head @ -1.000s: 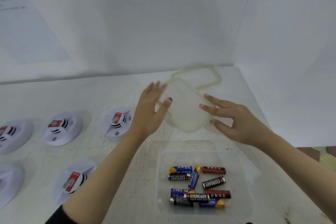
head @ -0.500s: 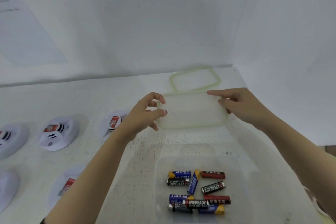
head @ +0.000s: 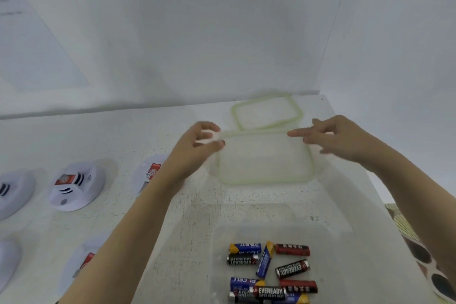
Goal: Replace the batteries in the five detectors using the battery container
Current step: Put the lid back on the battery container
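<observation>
My left hand point(head: 199, 145) pinches the lid's point(head: 266, 158) left corner and my right hand point(head: 338, 140) grips its right edge, just beyond the battery container point(head: 320, 237). I'd lay it down level, clear of the second lid point(head: 267, 112) farther back. The detectors point(head: 76, 185) sit left of the container, with the wall close behind.

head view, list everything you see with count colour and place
detectors: five, white with red labels, left of table, two partly hidden
container: one, clear, open, near table edge
batteries: about ten, blue, black and red, loose in the container
held lid: one, clear with green rim, between both hands
spare lid: one, clear with green rim, flat at table's back
table: one, white, underneath everything
left hand: grips held lid's left corner
right hand: pinches its right edge
</observation>
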A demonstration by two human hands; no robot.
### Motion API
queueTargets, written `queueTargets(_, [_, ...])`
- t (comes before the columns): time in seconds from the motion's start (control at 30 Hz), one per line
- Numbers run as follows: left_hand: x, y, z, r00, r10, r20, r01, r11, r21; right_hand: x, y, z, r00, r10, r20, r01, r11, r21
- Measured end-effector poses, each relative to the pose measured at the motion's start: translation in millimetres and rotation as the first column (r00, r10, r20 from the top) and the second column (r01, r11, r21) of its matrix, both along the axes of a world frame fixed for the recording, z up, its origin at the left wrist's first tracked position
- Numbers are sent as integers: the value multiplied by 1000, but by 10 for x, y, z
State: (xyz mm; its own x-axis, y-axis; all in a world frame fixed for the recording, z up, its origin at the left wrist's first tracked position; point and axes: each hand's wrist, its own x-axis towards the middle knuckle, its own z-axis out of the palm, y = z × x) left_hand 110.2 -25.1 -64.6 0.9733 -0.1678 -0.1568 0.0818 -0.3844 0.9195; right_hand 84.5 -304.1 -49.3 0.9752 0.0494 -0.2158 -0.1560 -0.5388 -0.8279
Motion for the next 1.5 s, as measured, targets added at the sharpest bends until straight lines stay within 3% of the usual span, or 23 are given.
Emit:
queueTargets(0.07, [135, -22, 12, 984, 167, 56, -166, 986, -27, 124, -24, 67, 996, -85, -6, 86, 995, 51])
queueTargets(0.13, [318, -80, 31, 972, 234, 10, -233, 971, -49, 337, -35, 69, 977, -205, -49, 210, 969, 130])
queueTargets(0.3, [761, -381, 55, 954, 159, -256, -159, 987, 21, 932, -79, -190, 907, -391, -156, 399, 917, 23])
queueTargets(0.4, [922, -537, -4, 934, 179, -309, -171, 984, 55, 1100, -99, -277, 877, -458, -143, 468, 883, 43])
queueTargets(0.7, [1027, -443, -83, 974, 57, -219, -90, 985, -145, 1029, -264, -368, 930, -366, 14, 338, 873, 351])
queueTargets(0.93, [839, -343, 254, 992, 109, 60, -77, 917, -391, 818, -276, -79, 943, -319, 92, 196, 759, 621])
queueTargets(1.03, [668, -238, 416, 973, 105, 207, -11, 911, -411, 618, -223, 161, 942, -335, 36, 156, 529, 834])
queueTargets(1.1, [513, -153, 510, 947, 106, 303, 21, 922, -387, 395, -164, 301, 927, -376, -19, 188, 418, 889])
queueTargets(1.23, [47, -21, 633, 896, 72, 438, 98, 930, -355, -150, 23, 468, 881, -471, -44, 307, 499, 811])
queueTargets(1.5, [-870, 299, 238, 764, -5, 645, 145, 976, -165, -1177, 270, 266, 838, -540, -81, 398, 503, 768])
